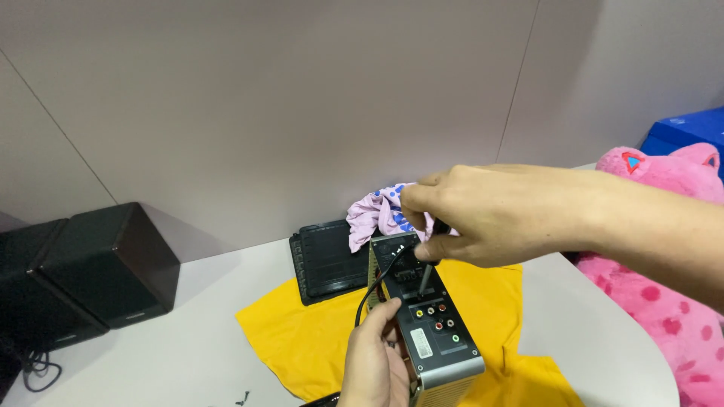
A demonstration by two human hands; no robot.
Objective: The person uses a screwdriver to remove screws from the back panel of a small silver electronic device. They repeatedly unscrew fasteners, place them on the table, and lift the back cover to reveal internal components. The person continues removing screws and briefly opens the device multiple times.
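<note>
The right hand reaches in from the right edge and pinches the dark handle of a screwdriver between thumb and fingers; most of the handle is hidden inside the grip, and only the thin shaft shows below it. The shaft's tip meets the black back panel of a small metal box, which lies on a yellow cloth on the white table. The exact spot where the tip lands is too small to make out. The left hand comes up from the bottom edge, cut off at the wrist, with fingers curled against the box's left side, steadying it. A black cable runs from the panel down past the left thumb; where it ends cannot be told. The panel carries round coloured sockets. Behind the box lie a black flat panel and a crumpled pink spotted cloth, partly covered by the right hand. Two black speakers stand at left, and a pink plush toy sits at right, cut off by the frame.
</note>
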